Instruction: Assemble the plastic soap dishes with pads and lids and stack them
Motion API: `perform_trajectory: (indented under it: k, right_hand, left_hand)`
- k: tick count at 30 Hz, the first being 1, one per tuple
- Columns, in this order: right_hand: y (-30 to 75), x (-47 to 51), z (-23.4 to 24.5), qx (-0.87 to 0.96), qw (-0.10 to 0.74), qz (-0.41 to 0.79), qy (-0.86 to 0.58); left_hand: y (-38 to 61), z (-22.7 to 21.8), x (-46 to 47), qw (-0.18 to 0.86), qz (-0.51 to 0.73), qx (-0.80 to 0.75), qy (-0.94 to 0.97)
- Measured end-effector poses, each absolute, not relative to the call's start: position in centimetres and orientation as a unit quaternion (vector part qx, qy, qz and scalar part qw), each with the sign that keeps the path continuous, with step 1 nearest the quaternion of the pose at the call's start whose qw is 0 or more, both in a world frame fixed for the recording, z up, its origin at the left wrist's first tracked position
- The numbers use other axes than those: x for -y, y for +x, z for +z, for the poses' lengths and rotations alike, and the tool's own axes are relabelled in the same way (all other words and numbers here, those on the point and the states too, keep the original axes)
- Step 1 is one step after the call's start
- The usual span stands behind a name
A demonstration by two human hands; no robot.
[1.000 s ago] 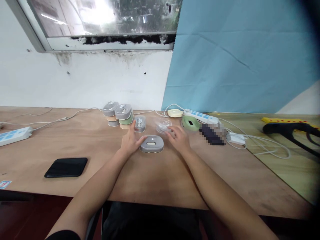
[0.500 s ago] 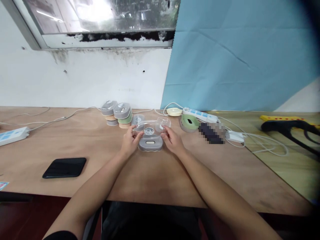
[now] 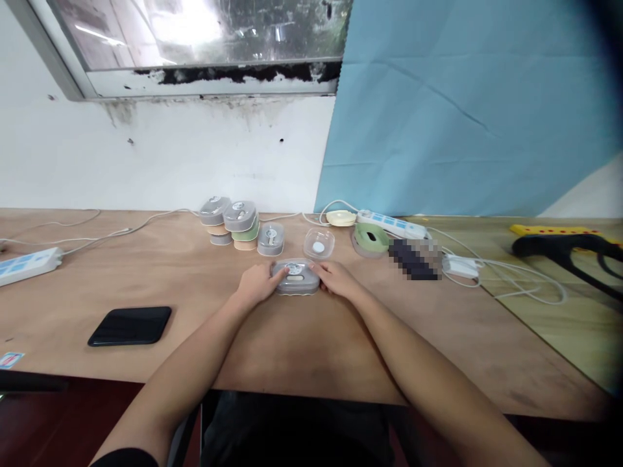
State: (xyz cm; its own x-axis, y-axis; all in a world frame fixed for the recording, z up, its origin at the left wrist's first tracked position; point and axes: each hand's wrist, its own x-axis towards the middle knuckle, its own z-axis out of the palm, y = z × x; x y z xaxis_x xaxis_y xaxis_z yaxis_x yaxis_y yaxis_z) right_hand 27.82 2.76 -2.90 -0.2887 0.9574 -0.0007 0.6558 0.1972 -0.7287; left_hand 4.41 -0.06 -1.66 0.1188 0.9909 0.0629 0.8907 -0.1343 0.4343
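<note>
A grey oval-cornered box stands on the table in front of me, with a clear plastic lid bearing a round sticker on its top. My left hand grips the box's left end, thumb on the lid. At the right end, my right hand holds it the same way, its lower fingers partly hidden. Just behind lie a grey lidded box and a loose clear lid with a white round sticker.
Two stacks of lidded boxes stand back left. Green and grey open pieces, a cream piece and a power strip sit back right. A black phone lies at left, near another power strip. Cables trail along the back.
Both hands have lowered the clear stickered lid from just above onto the grey box, and now grip the box's two ends. The loose lid behind has come into full view.
</note>
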Motion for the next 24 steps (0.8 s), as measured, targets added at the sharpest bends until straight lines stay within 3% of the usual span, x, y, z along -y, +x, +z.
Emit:
perform_trajectory:
  k: [5,10,18,24]
  right_hand:
    - [28.0,-2.9,-3.4,0.711,0.248,0.380,-0.537]
    - [27.7,-2.9,-3.8,0.707,0.301,0.303,-0.563]
    - [27.5,-3.1,-3.8,0.736,0.296,0.252,-0.554]
    - [27.3,-3.1,-3.8,0.743,0.297,0.225,-0.555]
  left_hand:
    - [4.4,-1.9,0.0,0.155,0.179,-0.634,0.736]
    - [4.3,-1.9,-0.3,0.176,0.191,-0.632,0.730]
    - [4.1,-2.3,-0.8,0.194,0.176,-0.640,0.723]
    - [3.5,-2.5,-0.9,0.104,0.179,-0.604,0.770]
